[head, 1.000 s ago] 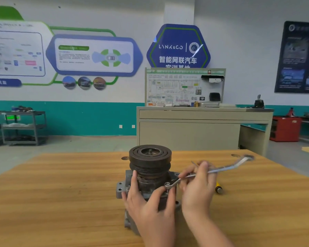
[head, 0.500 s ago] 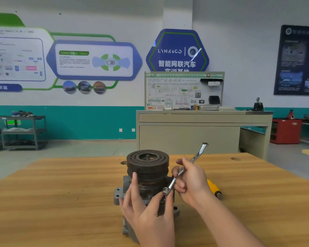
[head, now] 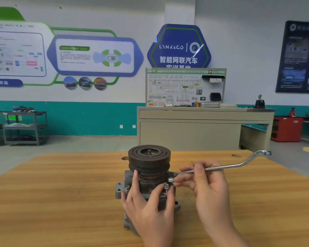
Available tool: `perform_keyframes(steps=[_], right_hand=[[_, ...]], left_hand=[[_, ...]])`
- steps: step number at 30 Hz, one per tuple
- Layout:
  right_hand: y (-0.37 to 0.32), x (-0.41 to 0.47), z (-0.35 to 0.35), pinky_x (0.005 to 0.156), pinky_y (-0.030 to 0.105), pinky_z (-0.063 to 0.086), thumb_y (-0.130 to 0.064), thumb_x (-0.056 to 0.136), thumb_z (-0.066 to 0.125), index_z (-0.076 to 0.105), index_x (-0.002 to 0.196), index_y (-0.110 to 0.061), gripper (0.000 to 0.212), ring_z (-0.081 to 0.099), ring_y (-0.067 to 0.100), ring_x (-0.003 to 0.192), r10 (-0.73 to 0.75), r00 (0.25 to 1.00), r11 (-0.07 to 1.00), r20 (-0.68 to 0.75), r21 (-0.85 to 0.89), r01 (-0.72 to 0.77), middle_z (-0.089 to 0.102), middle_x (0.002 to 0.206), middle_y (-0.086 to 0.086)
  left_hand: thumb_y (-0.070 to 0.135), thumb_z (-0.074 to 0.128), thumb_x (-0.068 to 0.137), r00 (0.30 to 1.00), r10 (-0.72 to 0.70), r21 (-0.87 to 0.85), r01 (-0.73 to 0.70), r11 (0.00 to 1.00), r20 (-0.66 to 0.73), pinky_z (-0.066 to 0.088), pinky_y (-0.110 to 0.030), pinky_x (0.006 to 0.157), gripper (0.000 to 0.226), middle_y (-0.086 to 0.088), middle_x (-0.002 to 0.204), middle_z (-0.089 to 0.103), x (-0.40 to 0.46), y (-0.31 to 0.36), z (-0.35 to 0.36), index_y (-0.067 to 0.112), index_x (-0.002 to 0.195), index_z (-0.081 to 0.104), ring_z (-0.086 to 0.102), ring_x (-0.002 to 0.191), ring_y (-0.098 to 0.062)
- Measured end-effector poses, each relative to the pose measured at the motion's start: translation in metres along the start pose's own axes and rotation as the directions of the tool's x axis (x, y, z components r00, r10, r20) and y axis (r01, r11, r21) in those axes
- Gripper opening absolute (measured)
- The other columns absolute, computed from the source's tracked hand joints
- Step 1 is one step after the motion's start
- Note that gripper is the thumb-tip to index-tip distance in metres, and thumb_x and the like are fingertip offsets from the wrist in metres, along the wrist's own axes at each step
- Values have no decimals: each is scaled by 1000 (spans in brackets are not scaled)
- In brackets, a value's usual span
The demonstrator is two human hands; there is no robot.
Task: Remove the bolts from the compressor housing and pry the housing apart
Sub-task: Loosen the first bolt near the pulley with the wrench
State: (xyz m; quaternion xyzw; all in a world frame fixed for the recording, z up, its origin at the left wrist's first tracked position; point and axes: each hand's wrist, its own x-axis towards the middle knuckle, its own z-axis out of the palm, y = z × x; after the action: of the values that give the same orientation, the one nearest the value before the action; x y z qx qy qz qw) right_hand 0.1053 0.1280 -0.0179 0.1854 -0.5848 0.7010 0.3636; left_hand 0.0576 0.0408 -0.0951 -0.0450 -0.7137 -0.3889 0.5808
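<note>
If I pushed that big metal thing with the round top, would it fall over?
Probably not easily. The compressor looks like solid metal, so likely heavy. It stands upright on the table with the wide pulley on top, so a hard shove up high might tip it.

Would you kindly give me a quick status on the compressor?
Left hand steadying compressor. Right hand holding wrench, ring end just above raised bolt. Nothing blocking.
</note>
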Motion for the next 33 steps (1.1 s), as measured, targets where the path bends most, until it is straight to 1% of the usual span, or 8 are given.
perform_keyframes(steps=[8,11,15,18,20,25,30,33], right_hand=[[16,-22,6,67,12,53,-51,97,45,61,93,-27,29,68,-4,74,-340,926,829,163,-414,376,69,80,-16],[26,-33,11,78,12,50,-33,92,59,67,90,-23,13,64,-4,90,-551,796,595,251,-551,586,69,98,-12],[35,-37,16,72,25,54,-26,85,68,73,85,-17,10,67,12,83,-630,714,468,306,-584,663,72,96,-3],[32,-36,21,64,28,55,-36,93,54,62,99,-40,10,67,10,71,-503,864,749,23,-488,449,71,86,-9],[27,-25,25,54,21,47,-33,97,42,49,92,-49,19,57,10,54,-205,936,975,-287,-143,170,69,74,0],[31,28,7,32,18,30,-6,103,36,46,96,-8,13,39,13,30,580,804,771,-134,409,-488,60,54,11],[15,42,-9,48,27,55,-12,103,39,50,101,-3,15,67,23,57,571,804,656,167,496,-569,69,75,22],[8,32,-12,58,31,58,-16,103,37,50,102,-3,19,71,30,69,392,914,800,99,454,-393,69,84,25]], left_hand=[[44,58,76,998,-65,-22,65,998,19,34,-66,104,33,-19,139,52,0,11,-13,18,72,79,54,115,-41],[35,51,77,984,-110,-93,124,988,138,35,-71,102,61,-28,124,61,18,19,-22,-5,121,64,53,118,-55],[57,32,60,957,-190,-211,236,949,220,15,-32,121,97,42,101,61,31,22,-32,6,141,49,52,127,-26],[46,48,71,966,-131,-75,150,986,221,34,-70,104,46,-23,130,59,21,32,-35,20,89,80,57,114,-52],[42,58,74,975,-124,4,125,992,183,35,-70,102,33,-18,138,53,8,24,-24,18,74,80,57,112,-47],[44,64,74,992,-50,-21,52,998,113,32,-62,107,26,-10,143,50,3,3,-7,25,74,80,52,115,-33],[46,62,74,995,-30,-22,32,999,93,30,-59,109,28,-14,140,53,1,1,-5,24,71,79,50,117,-31],[45,62,74,997,-31,-7,32,999,66,28,-57,111,29,-14,140,53,1,2,-4,22,71,79,48,118,-31]])
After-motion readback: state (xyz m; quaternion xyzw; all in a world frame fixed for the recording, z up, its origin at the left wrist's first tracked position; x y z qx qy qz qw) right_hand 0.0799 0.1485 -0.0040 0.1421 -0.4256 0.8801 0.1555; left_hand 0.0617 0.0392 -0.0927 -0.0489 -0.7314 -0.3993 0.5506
